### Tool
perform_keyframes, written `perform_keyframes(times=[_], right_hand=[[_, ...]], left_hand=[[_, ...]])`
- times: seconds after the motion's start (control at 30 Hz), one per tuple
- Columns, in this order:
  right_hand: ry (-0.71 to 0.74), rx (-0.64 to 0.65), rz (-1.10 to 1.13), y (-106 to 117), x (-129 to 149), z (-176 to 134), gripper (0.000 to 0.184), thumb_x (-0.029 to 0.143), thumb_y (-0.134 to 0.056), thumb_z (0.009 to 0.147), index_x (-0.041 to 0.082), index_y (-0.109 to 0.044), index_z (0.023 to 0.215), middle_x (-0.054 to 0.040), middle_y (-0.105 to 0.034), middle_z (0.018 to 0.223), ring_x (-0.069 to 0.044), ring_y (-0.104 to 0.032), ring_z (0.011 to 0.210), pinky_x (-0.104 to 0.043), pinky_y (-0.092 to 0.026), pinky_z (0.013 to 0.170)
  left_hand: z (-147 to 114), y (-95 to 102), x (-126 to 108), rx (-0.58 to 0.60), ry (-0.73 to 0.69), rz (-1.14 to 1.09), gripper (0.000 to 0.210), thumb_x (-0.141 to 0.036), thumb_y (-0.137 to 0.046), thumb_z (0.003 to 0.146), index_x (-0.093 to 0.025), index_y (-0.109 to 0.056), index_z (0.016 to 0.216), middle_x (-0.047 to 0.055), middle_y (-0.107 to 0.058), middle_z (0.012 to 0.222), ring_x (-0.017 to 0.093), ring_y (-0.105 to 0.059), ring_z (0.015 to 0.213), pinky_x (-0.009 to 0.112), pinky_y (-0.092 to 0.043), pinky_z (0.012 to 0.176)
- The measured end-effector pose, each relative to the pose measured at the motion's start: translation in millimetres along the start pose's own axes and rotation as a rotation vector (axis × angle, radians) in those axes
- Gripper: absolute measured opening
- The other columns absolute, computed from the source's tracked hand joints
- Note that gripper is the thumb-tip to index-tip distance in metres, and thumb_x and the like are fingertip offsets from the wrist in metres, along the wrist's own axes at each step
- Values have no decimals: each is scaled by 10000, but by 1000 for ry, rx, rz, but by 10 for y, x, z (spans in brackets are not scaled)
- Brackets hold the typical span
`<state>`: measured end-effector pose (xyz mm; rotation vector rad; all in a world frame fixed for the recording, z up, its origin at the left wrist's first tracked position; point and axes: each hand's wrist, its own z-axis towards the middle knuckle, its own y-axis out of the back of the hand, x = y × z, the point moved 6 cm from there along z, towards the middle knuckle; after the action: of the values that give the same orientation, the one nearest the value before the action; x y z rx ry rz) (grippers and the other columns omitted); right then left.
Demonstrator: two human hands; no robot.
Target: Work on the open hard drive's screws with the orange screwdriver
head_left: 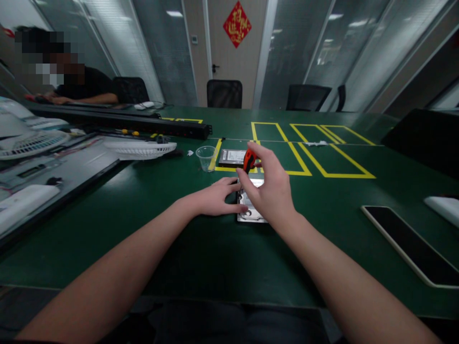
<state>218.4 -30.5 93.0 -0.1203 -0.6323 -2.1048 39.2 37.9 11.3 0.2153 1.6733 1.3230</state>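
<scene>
A silver hard drive (254,216) lies flat on the green table in front of me, partly covered by both hands. My left hand (218,198) holds it at the left side, with the thumb on its near part and the fingers at its far left corner. Above the drive, my right hand (275,184) grips an orange and black screwdriver (248,160) between thumb and fingers, handle up. The screwdriver's tip is hidden behind my fingers. Just beyond, a second hard drive (232,156) with a white label rests inside a yellow tape outline.
A clear plastic cup (206,160) stands left of the second drive. On the right lies a phone (409,241). White fan parts (143,149) and a long black bar (143,123) occupy the left side. Another person (89,86) sits at the far left.
</scene>
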Motion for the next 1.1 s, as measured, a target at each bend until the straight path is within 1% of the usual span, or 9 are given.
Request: perform_keyframes(times=[0.13, 0.33, 0.43, 0.5, 0.57, 0.67, 0.8, 0.9, 1.1], right_hand=[[-25, -1, -31, 26, -36, 9, 538, 250, -769, 1160, 325, -718, 1690, -120, -844, 1439, -354, -826, 1282, -571, -775, 1118], [-24, 40, 40, -16, 12, 2, 613, 171, -624, 1183, 304, -615, 1781, -153, -853, 1600, -341, -873, 1287, -592, -775, 1185], [-32, 47, 26, -38, 2, -9, 643, 192, -648, 1175, 306, -594, 1805, -157, -846, 1592, -353, -867, 1307, -597, -776, 1189], [-49, 48, -2, -42, -22, -12, 649, 232, -716, 1160, 313, -614, 1795, -156, -841, 1561, -369, -849, 1293, -597, -786, 1142], [-66, 44, -18, -39, -44, -13, 646, 248, -756, 1149, 320, -637, 1780, -147, -841, 1515, -361, -835, 1218, -578, -794, 1069], [-76, 42, -14, -39, -51, -12, 632, 218, -730, 1158, 333, -644, 1773, -122, -849, 1475, -322, -821, 1113, -551, -792, 1033], [-58, 48, 2, -52, -26, -11, 635, 189, -691, 1165, 333, -629, 1781, -115, -856, 1494, -308, -830, 1144, -550, -785, 1095], [-31, 37, 23, -50, -10, -12, 625, 189, -677, 1167, 316, -623, 1777, -118, -857, 1475, -308, -836, 1166, -545, -784, 1098], [-46, 43, 15, -51, -18, -12, 641, 186, -671, 1164, 326, -620, 1788, -121, -857, 1478, -314, -837, 1168, -556, -782, 1100]], left_hand=[[-7, -1, 8, -11, 3, 15, 981, -925, -840, 1105, -316, -696, 1860, 192, -533, 2057, 540, -431, 1954, 764, -383, 1606], [-8, 10, -10, 10, 7, -2, 1024, -929, -839, 1105, -296, -672, 1892, 216, -510, 2068, 554, -439, 1946, 790, -394, 1591], [-3, 15, -26, 4, -9, -3, 1010, -914, -852, 1105, -317, -671, 1899, 202, -536, 2054, 549, -477, 1923, 786, -410, 1583], [-4, 17, -30, -6, -20, 8, 986, -896, -851, 1116, -324, -670, 1898, 186, -539, 2057, 533, -481, 1924, 763, -406, 1592], [-7, 12, -22, -5, -11, 23, 974, -894, -841, 1124, -319, -673, 1892, 180, -517, 2073, 524, -472, 1933, 742, -402, 1600], [-13, 8, -10, -1, 7, 27, 988, -920, -836, 1113, -310, -681, 1876, 190, -492, 2085, 529, -469, 1935, 745, -398, 1603], [-13, 10, -12, -1, 16, 2, 1015, -926, -847, 1096, -288, -683, 1868, 201, -481, 2089, 534, -452, 1944, 735, -382, 1615], [-8, 8, -11, 3, 19, 1, 1014, -927, -846, 1093, -266, -698, 1849, 208, -479, 2088, 534, -442, 1951, 718, -376, 1621], [-12, 12, -6, -4, 10, -1, 994, -954, -833, 1088, -300, -715, 1827, 189, -514, 2070, 535, -446, 1949, 731, -388, 1612]])
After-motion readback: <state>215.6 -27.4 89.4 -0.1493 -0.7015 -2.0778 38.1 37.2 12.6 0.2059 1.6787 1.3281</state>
